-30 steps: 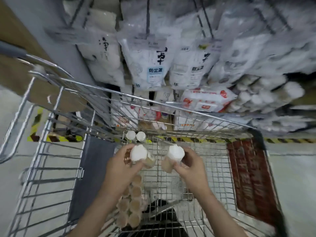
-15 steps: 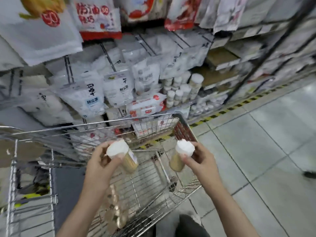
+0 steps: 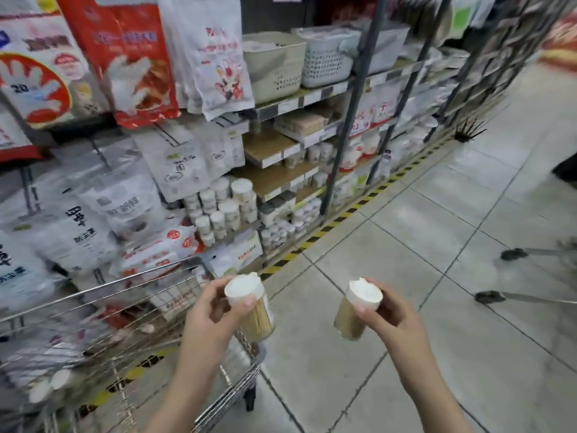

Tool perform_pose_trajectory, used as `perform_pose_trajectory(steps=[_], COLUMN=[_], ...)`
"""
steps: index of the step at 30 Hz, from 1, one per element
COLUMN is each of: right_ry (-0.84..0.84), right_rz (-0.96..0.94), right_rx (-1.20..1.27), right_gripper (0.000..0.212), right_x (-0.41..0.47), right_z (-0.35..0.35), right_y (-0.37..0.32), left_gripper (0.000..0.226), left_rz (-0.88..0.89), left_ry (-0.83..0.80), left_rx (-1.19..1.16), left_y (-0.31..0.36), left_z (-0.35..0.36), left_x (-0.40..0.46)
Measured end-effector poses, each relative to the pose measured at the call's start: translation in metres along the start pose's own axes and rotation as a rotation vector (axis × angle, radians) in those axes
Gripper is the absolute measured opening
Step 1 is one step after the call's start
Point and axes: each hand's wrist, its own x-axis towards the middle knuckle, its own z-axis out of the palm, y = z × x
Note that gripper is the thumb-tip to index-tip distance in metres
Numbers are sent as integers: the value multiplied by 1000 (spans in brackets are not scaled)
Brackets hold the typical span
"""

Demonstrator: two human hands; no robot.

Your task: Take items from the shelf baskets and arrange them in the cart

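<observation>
Two clear jars with white lids are in my hands, one each, held above the shop floor. Starting at the far left, hanging bags [image 3: 78, 214] of white goods cover the shelving, with red and white glove packets [image 3: 125, 67] above them. Below these sits the wire cart [image 3: 103, 332], its rim blurred; two white-lidded jars [image 3: 50, 385] lie in its near left corner, though the blur hides how they rest.

Moving right, my left hand [image 3: 209, 317] curls around the lid end of the left jar [image 3: 249, 304], thumb and fingers wrapped at the top. This jar is tilted and hangs just over the cart's right edge, its pale stick-like contents showing through the side.

Behind it, stacked white-lidded tubs [image 3: 228, 207] fill a low shelf, and two pale plastic baskets [image 3: 299, 60] stand on a higher shelf.

Further right, my right hand [image 3: 393, 317] grips the right jar [image 3: 359, 307] by its lid, fingers curled around it. This jar is also tilted and hangs over the grey floor tiles [image 3: 437, 245], well apart from the cart. A yellow and black stripe [image 3: 343, 214] runs along the shelf base.
</observation>
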Motion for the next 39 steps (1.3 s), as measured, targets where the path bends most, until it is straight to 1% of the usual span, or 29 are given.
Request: perform_pose_trajectory(steps=[1,3,4,6,8,12,15,18,20,22,27,31,36,38,39], right_ry=[33,96,121,187,236,280,260,225,211,198,158,165,232,238,231], right_rz=[-6,-11,-10,-10,-13,-28,-38,-44,-56,-67,-97,-90,-58,-52,-47], right_rx=[3,2,-2,11,28,59,79,78,77,77,71,82,96,125,133], right_gripper=[35,36,36,39,37,34,36,38,40,38,41,39,42,46,44], right_x=[4,7,8,10,18,50,87,136,177,223,328,393,470,507,526], right_z=[-22,-60,-71,-102,-128,-158,-169,-182,-191,-198,-217,-243,-285,-302,-309], right_y=[0,1,1,-1,-1,-3,-10,-19,-26,-33,-54,-60,-60,-60,-60], left_gripper=[44,37,36,40,44,40,36,37,31,26,29,27,38,33,29], left_rz=[-3,-13,-13,-9,-16,-19,-24,-11,-8,2,27,49,65,65,56], left_ry=[-20,-61,-84,-147,-179,-199,-176,-160,-140,-126,-127,-176,-231,-203,-181], left_rx=[-14,-36,-42,-11,16,34,24,20,11,7,43,82,71,66,60], left_y=[1,4,6,13,20,29,34,38,42,48,71,87,102,102,101], left_z=[24,64,76,107,131,168,194,224,247,270,324,375,441,466,478], left_x=[3,7,9,15,27,63,96,137,170,205,294,357,419,445,458])
